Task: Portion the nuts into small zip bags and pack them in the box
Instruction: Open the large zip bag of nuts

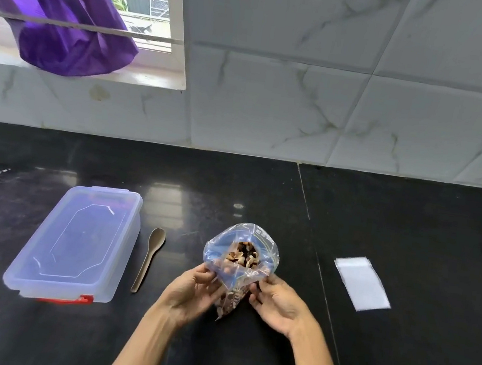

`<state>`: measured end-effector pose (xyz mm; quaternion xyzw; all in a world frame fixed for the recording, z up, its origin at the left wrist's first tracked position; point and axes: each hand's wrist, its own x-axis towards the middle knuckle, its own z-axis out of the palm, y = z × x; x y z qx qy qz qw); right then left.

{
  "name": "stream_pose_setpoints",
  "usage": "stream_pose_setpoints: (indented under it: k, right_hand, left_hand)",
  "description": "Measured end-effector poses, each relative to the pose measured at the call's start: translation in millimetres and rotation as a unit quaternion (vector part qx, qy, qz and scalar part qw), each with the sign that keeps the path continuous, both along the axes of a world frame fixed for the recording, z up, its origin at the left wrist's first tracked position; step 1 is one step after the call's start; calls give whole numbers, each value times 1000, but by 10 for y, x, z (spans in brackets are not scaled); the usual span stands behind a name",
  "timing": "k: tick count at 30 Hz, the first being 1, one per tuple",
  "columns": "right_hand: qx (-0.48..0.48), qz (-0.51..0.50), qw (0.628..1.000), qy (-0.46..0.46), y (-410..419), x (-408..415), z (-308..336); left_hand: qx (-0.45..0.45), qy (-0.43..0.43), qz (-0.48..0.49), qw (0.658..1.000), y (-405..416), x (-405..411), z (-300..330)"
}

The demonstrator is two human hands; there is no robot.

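Big bag of nuts (240, 262): stands mid-counter, mouth open, near rim pinched by left hand (194, 291) and right hand (277, 305). Risk: thin plastic slips or slumps, nuts spill. Spoon (148, 257) between bag and box (76, 245); lid on, apparently latched, blocking packing. Small zip bags (362, 284), seemingly empty, lie well right.

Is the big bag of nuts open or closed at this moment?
Open. The hands, left and right, hold the big bag by its top; its mouth gapes wide and the nuts show inside.
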<state>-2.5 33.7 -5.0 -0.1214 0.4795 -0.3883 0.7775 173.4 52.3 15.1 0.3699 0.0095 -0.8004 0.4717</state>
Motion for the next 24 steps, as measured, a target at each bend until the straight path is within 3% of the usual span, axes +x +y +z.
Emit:
stream_pose_setpoints:
  k: [3,6,8,11,13,15,16,18,19,21,22,23,24]
  right_hand:
    - [-42,84,968,234,-79,-87,48]
    - [-129,8,882,453,-203,-185,180]
    - [-255,-15,817,517,-283,-165,378]
    - [-367,109,718,582,-403,-4,505]
    - [-386,158,638,648,-458,98,455]
    - [-394,169,577,695,-491,145,428]
    - [-395,174,560,707,-516,148,417]
    - [-385,198,554,711,-570,136,387]
    - [-374,209,567,703,-605,118,384]
    - [-342,225,631,659,-724,43,405]
    - [-329,239,666,625,-792,1,436]
    - [-317,260,700,585,-858,-39,467]
    - [-309,284,730,539,-916,-76,487]
  left_hand:
    - [50,-199,-39,978,-66,67,50]
    - [-5,-440,18,898,-195,118,177]
    - [-140,-584,47,799,-307,117,293]
    - [-308,-733,-29,606,-552,-26,377]
    - [-326,-792,-123,501,-707,-152,293]
    - [-297,-828,-206,428,-819,-190,137]
    - [-290,-829,-231,420,-863,-177,80]
    - [-285,-817,-236,442,-912,-122,67]
    - [-282,-808,-236,461,-946,-90,92]
    - [-269,-775,-274,502,-1044,-5,184]
    - [-264,-740,-299,541,-1060,32,246]
    - [-258,-685,-315,603,-1068,72,287]
    - [-242,-604,-317,690,-1061,97,305]
